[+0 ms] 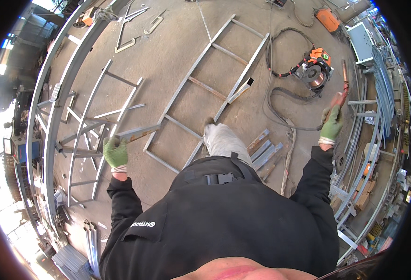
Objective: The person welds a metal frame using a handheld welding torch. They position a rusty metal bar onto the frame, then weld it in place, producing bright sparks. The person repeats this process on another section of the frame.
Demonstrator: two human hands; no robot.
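Observation:
My left hand [116, 151], in a green glove, is closed around the end of a short grey square metal tube [140, 133] with rust-brown marks. The tube's other end reaches to the side rail of a ladder-shaped steel frame [190, 77] on the floor; whether they touch I cannot tell. Out to the right, my right hand [331, 123], also gloved in green, grips a welding torch [344, 86] with a reddish handle, its neck pointing away from me. A cable [303, 127] runs from the torch across the floor.
An orange wire feeder [320, 57] with a wire spool stands ahead to the right among looped cables. More steel framing [89, 98] lies at left beside a long beam [58, 126]. Short tubes [267, 156] are near my feet. A rack [376, 126] lines the right side.

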